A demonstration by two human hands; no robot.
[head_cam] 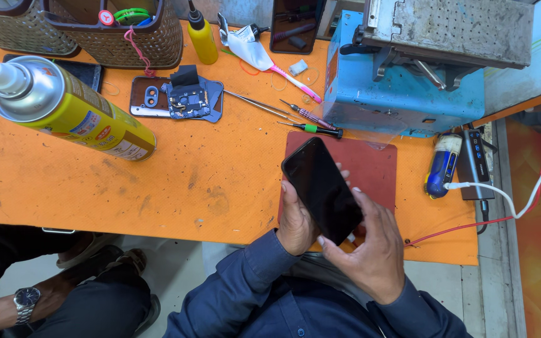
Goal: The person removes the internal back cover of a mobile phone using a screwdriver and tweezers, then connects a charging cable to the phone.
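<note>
Resting dark-screen-up between both hands, one black phone point(322, 189) sits above a red mat point(370, 164) on the orange table point(208, 181). The left hand point(295, 219) cradles it from beneath, thumb curled on its left edge; the right hand point(370, 247) pinches its lower corner with closed fingers point(328, 243). Beyond the mat lie two screwdrivers point(311, 128), one pair of tweezers point(255, 103) and one opened phone back point(176, 97). Left of the mat lies one yellow spray can point(76, 109).

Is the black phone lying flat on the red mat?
No, the black phone is lifted above the red mat, gripped by the left hand and right hand.
</note>
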